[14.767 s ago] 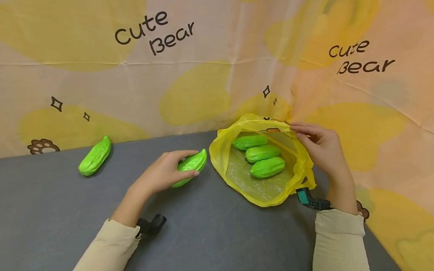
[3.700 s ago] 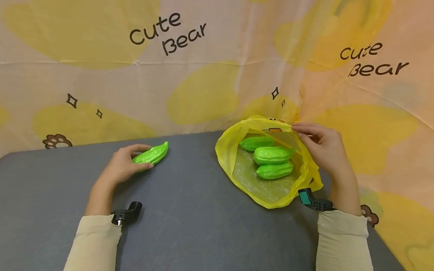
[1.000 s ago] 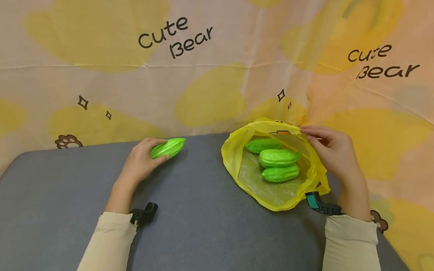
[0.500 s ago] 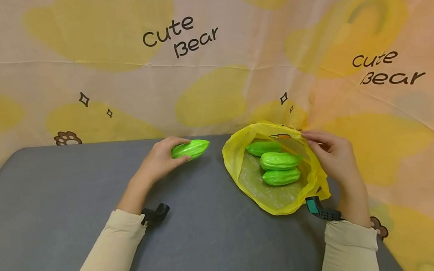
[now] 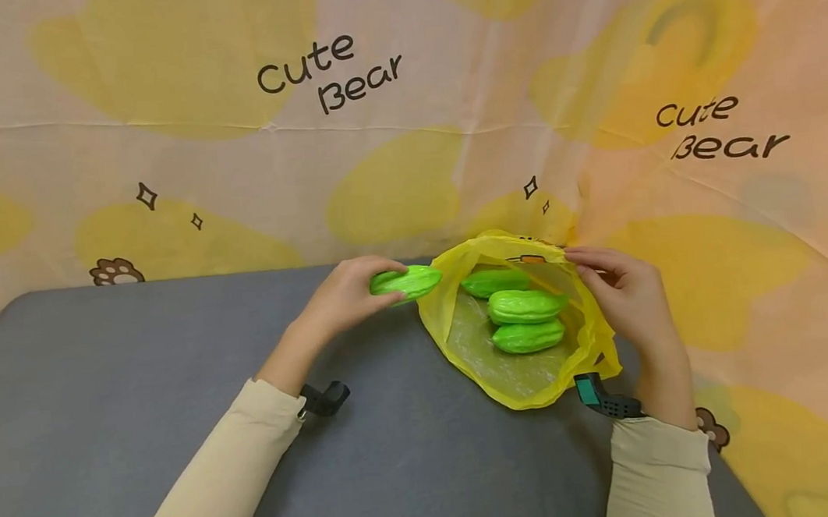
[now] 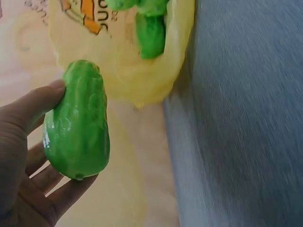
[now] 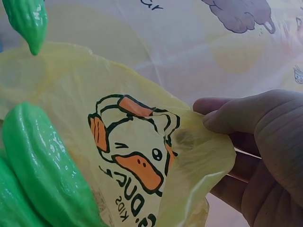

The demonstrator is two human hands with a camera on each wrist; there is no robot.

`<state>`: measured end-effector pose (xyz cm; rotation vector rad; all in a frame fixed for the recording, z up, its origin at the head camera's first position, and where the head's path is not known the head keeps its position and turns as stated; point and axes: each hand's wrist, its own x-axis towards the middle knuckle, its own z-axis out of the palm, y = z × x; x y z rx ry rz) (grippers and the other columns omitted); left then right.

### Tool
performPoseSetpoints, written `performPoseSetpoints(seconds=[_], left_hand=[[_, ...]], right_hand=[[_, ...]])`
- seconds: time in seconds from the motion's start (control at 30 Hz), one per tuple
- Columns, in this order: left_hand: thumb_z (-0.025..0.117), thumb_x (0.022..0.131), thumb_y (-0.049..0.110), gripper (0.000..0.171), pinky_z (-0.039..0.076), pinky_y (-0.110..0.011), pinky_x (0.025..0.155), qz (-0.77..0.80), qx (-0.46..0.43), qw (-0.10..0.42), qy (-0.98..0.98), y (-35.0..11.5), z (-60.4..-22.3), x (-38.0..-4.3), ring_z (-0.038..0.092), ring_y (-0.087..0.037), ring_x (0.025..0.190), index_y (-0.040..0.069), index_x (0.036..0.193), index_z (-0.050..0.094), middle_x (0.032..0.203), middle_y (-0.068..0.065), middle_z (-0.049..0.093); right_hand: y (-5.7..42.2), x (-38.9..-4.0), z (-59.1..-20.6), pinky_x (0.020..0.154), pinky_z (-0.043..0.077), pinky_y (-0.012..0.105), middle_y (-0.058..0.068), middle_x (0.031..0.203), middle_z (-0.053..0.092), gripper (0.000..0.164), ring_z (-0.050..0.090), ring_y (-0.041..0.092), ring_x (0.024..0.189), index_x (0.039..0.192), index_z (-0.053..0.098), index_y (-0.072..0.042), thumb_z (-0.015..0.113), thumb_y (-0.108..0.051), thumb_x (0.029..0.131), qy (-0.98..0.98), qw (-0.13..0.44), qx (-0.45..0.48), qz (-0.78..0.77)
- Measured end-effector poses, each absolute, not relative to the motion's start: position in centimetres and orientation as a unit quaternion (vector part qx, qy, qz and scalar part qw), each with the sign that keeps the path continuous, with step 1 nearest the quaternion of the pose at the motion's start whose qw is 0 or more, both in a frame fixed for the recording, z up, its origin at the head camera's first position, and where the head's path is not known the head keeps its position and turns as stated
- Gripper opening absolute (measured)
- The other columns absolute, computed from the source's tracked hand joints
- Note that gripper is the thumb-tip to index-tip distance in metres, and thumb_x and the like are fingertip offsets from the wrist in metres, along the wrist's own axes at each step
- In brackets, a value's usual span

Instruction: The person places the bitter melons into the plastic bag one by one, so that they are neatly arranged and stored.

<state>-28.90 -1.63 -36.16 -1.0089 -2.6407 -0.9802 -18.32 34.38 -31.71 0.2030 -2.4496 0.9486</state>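
My left hand [image 5: 342, 295] holds a glossy green bitter melon [image 5: 418, 280] between thumb and fingers, its pointed tip overlapping the left rim of a yellow plastic bag [image 5: 441, 349]. In the left wrist view the melon [image 6: 78, 123] is in the air, blunt end toward the palm. The bag's mouth faces the head camera. Inside lie a rear bitter melon [image 5: 495, 283], a middle one [image 5: 526, 306] and a front one [image 5: 528, 337]. My right hand [image 5: 627, 294] pinches the bag's right rim; the right wrist view shows the thumb [image 7: 220, 122] on the yellow film beside a printed duck.
A dark grey table [image 5: 149, 428] lies under everything. A patterned cloth [image 5: 382, 190] with lettering hangs behind the table and along its right side, close to the bag. Each wrist wears a dark strap device, the left one [image 5: 325, 399] hanging over the table.
The bitter melon once lying at far left is gone from there. My left hand has carried one rightward to the bag's rim. The right hand keeps its pinch on the bag.
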Motion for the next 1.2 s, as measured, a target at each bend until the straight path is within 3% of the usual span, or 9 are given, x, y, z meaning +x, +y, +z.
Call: performPoseSetpoints(seconds=[0.33,0.53,0.8,0.97,1.2], left_hand=[[0.079,0.089,0.027,0.032,0.053,-0.041,0.102,-0.327,-0.342,0.095,-0.876,2.5,-35.8,-28.4,0.068,-0.023,0.117,0.015,0.118,0.075,0.122,-0.003,0.074],[0.077,0.091,0.031,0.034,0.051,-0.041,0.105,-0.325,-0.328,0.082,-0.883,4.3,-36.0,-28.7,0.066,-0.022,0.122,0.016,0.121,0.074,0.124,-0.001,0.074],[0.076,0.091,0.032,0.035,0.053,-0.040,0.103,-0.342,-0.315,0.082,-0.881,5.9,-36.5,-28.2,0.065,-0.023,0.122,0.016,0.122,0.074,0.127,-0.003,0.071],[0.078,0.090,0.033,0.035,0.056,-0.038,0.097,-0.352,-0.323,0.100,-0.873,6.5,-36.6,-27.4,0.067,-0.021,0.116,0.017,0.120,0.075,0.124,-0.002,0.069],[0.076,0.091,0.032,0.036,0.057,-0.037,0.096,-0.369,-0.333,0.086,-0.863,8.4,-36.9,-26.9,0.068,-0.021,0.114,0.016,0.122,0.074,0.122,-0.002,0.070]], right_hand=[[34.6,-18.3,-31.8,0.078,0.047,0.000,0.021,0.121,0.072,0.024,0.058,-0.020,0.096,0.119,0.075,-0.003,0.061,-0.008,0.100,-0.898,0.254,0.075,0.351],[34.7,-18.3,-31.8,0.078,0.046,-0.001,0.021,0.121,0.072,0.024,0.056,-0.023,0.096,0.119,0.074,-0.003,0.061,-0.005,0.100,-0.897,0.256,0.079,0.351],[34.7,-18.2,-31.8,0.077,0.047,0.000,0.021,0.122,0.072,0.024,0.057,-0.022,0.095,0.119,0.075,-0.002,0.061,-0.006,0.100,-0.897,0.256,0.078,0.352],[34.8,-18.3,-31.8,0.076,0.047,0.000,0.018,0.122,0.073,0.023,0.063,-0.013,0.095,0.119,0.075,-0.004,0.062,-0.008,0.100,-0.901,0.260,0.073,0.340],[34.6,-18.5,-31.8,0.079,0.047,0.000,0.022,0.120,0.072,0.023,0.058,-0.021,0.096,0.118,0.075,-0.002,0.062,-0.003,0.099,-0.892,0.260,0.081,0.360]])
